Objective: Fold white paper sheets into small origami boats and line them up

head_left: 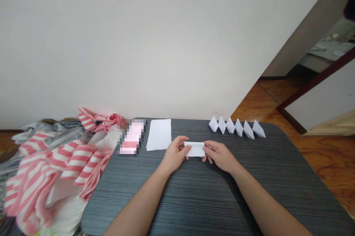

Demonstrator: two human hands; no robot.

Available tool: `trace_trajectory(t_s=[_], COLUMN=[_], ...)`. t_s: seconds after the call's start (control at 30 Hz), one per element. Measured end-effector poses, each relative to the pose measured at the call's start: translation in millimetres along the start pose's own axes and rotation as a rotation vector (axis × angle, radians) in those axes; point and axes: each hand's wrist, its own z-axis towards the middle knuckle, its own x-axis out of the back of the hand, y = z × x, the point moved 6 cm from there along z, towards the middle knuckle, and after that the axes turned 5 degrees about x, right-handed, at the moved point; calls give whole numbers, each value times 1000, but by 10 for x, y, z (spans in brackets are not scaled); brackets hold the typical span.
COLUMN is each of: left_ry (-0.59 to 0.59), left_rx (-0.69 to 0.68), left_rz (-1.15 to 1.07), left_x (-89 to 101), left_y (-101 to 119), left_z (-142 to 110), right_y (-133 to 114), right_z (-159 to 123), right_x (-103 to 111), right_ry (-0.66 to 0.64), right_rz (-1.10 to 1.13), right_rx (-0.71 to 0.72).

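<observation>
Between my two hands is a small folded piece of white paper (pixel 196 150), held just above the dark table. My left hand (pixel 176 153) pinches its left end, thumb on top and fingers behind. At the right end, my right hand (pixel 219 154) grips it the same way. A stack of white paper sheets (pixel 159 134) lies to the left of my left hand. Beyond my right hand, several folded white paper shapes (pixel 239 127) with pointed ends stand in a row near the table's back edge.
The dark wood-grain table (pixel 194 199) stands against a white wall (pixel 166 44). A blurred-out pink and white item (pixel 132 137) lies on its left side. Red-and-white striped cloth (pixel 66 158) is heaped beside the table's left edge. Wooden floor (pixel 327 154) shows at right.
</observation>
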Motion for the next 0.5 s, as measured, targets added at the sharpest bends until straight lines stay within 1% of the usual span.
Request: trace_trajectory(t_s=[0.07,0.27,0.5], left_ry=[-13,25,55], left_rx=[5,-4,-14], left_rz=[17,64,70], left_x=[-12,-1,15], left_y=[-13,-24,-8], left_z=[-2,0,-8], right_y=[-4,9,76], right_z=[-1,4,13], right_x=[2,-12,-42], right_ry=[6,-4,-12], right_rz=[-13,-40,-3], right_rx=[5,6,-57])
